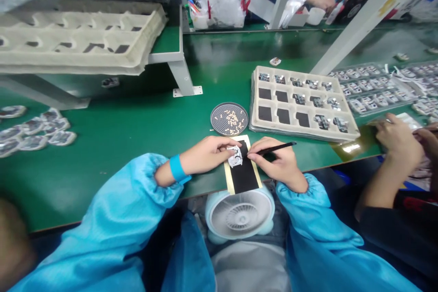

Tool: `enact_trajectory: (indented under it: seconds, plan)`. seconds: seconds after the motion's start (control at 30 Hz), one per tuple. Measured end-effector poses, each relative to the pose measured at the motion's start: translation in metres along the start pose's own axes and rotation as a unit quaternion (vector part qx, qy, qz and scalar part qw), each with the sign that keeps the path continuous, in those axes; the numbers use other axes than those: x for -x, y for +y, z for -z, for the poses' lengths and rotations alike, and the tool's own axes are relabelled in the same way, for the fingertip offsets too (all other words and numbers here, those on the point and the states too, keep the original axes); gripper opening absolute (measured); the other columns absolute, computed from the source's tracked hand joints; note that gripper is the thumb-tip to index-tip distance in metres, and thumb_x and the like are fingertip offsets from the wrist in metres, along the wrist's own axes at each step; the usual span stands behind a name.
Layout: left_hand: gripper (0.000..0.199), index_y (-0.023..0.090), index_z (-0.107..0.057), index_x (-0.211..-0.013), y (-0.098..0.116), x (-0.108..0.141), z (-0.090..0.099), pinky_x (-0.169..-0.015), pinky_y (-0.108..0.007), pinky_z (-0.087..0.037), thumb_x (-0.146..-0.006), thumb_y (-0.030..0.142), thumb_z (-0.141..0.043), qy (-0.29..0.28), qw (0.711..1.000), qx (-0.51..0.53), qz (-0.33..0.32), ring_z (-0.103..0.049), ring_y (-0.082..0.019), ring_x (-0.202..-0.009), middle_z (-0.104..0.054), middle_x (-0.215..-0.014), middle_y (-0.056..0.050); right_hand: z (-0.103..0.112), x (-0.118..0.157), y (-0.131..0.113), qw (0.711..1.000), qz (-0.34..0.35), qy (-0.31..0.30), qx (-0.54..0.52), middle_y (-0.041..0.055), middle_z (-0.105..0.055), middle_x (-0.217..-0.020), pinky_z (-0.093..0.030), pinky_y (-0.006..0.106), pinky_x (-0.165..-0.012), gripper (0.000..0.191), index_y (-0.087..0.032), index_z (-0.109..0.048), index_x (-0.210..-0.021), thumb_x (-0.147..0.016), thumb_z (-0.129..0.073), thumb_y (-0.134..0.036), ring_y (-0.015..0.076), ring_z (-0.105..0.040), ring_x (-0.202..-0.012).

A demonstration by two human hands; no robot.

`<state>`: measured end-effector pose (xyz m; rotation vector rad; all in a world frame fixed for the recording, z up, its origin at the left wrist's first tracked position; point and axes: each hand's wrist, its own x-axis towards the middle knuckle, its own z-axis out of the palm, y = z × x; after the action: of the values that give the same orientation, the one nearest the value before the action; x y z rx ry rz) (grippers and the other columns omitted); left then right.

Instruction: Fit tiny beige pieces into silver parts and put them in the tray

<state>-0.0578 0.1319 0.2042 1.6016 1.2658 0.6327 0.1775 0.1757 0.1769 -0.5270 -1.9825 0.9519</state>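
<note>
At the counter's near edge, our left hand (208, 153) pinches a small silvery-white metal part (235, 156) on a black rectangular pad with a cream border (243, 174), while our right hand (278, 164) grips a thin black pen-like tool (275, 148), its tip at the part. Beyond sit a round grey mesh dish of tiny pale pieces (229, 118) and a cream compartment tray (301, 102), judged about two-thirds filled, five pockets empty.
</note>
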Motion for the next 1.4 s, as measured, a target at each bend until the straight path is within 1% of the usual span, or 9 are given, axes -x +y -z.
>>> enact_trajectory:
  seconds: [0.23,0.53,0.77,0.87,0.97,1.1,1.23,1.3,1.4]
  plan:
    - [0.039,0.013,-0.072,-0.125,-0.005,0.001,-0.002,-0.084,-0.034,-0.056,-0.091,0.031,-0.066,-0.003,0.994,0.099,0.037,-0.072,-0.021,-0.093,-0.077,-0.114,-0.012,0.002,0.001,0.001,0.998,-0.054,-0.009,-0.018,0.0029,-0.076,-0.090,-0.058,0.034,-0.077,0.007,-0.022,-0.075,-0.094,-0.087,-0.076,-0.022,0.0185,-0.071,-0.080]
    - [0.038,0.018,-0.076,-0.121,0.002,0.000,0.004,-0.061,-0.026,-0.049,-0.088,0.036,-0.071,-0.015,0.996,0.078,0.034,-0.062,-0.015,-0.067,-0.078,-0.090,-0.007,0.008,-0.001,0.000,0.988,-0.103,-0.057,-0.103,0.0048,-0.077,-0.092,-0.059,0.038,-0.086,0.014,-0.019,-0.075,-0.092,-0.091,-0.071,-0.032,0.0190,-0.073,-0.088]
    - [0.041,0.017,-0.074,-0.123,0.003,0.001,0.004,-0.063,-0.027,-0.048,-0.090,0.040,-0.069,-0.026,0.998,0.035,0.040,-0.060,-0.015,-0.067,-0.077,-0.089,-0.007,0.010,0.015,-0.005,0.984,-0.132,-0.055,-0.110,0.0057,-0.076,-0.098,-0.057,0.039,-0.090,0.016,-0.019,-0.073,-0.096,-0.092,-0.070,-0.034,0.0194,-0.071,-0.094]
    - [0.040,0.016,-0.074,-0.121,0.006,0.000,0.005,-0.062,-0.026,-0.048,-0.089,0.040,-0.070,-0.017,0.998,0.046,0.048,-0.061,-0.015,-0.068,-0.076,-0.087,-0.007,0.022,0.016,-0.014,0.977,-0.148,-0.051,-0.144,0.0058,-0.076,-0.092,-0.057,0.036,-0.084,0.027,-0.017,-0.070,-0.091,-0.097,-0.062,-0.043,0.0181,-0.071,-0.087]
    - [0.038,0.015,-0.072,-0.117,0.007,0.000,0.004,-0.062,-0.025,-0.050,-0.085,0.036,-0.075,-0.006,0.993,0.106,0.047,-0.065,-0.016,-0.071,-0.075,-0.088,-0.007,0.053,0.004,-0.018,0.975,-0.152,0.035,-0.156,0.0046,-0.074,-0.080,-0.057,0.033,-0.075,0.045,-0.019,-0.063,-0.078,-0.102,-0.047,-0.054,0.0168,-0.069,-0.074]
    - [0.044,0.018,-0.067,-0.113,0.006,0.000,0.000,-0.070,-0.026,-0.056,-0.074,0.027,-0.085,0.058,0.985,0.161,0.022,-0.070,-0.018,-0.084,-0.073,-0.096,-0.006,0.109,-0.037,-0.001,0.958,-0.159,0.200,0.134,0.0050,-0.074,-0.082,-0.053,0.033,-0.074,0.039,-0.020,-0.070,-0.092,-0.100,-0.051,-0.053,0.0192,-0.068,-0.073]
    - [0.045,0.017,-0.069,-0.114,0.003,-0.001,-0.001,-0.057,-0.022,-0.052,-0.075,0.032,-0.084,0.122,0.981,0.146,0.027,-0.067,-0.015,-0.072,-0.074,-0.094,-0.007,0.141,-0.085,0.029,0.862,-0.254,0.075,0.433,0.0145,-0.076,-0.105,-0.050,0.041,-0.085,0.026,-0.017,-0.076,-0.104,-0.093,-0.063,-0.036,0.0311,-0.069,-0.097]
    - [0.039,0.016,-0.071,-0.108,0.002,-0.003,0.000,-0.050,-0.022,-0.048,-0.076,0.036,-0.084,0.141,0.978,0.147,0.033,-0.063,-0.013,-0.062,-0.074,-0.087,-0.006,0.144,-0.101,0.039,0.824,-0.303,0.028,0.478,0.0191,-0.075,-0.107,-0.050,0.044,-0.086,0.027,-0.014,-0.077,-0.106,-0.089,-0.066,-0.031,0.0348,-0.069,-0.099]
    - [0.036,0.015,-0.071,-0.103,0.001,-0.004,0.001,-0.048,-0.021,-0.046,-0.079,0.039,-0.081,0.148,0.971,0.186,0.032,-0.062,-0.012,-0.058,-0.073,-0.082,-0.005,0.144,-0.110,0.046,0.813,-0.319,0.017,0.488,0.0225,-0.075,-0.105,-0.049,0.045,-0.088,0.027,-0.010,-0.076,-0.104,-0.083,-0.072,-0.027,0.0367,-0.068,-0.101]
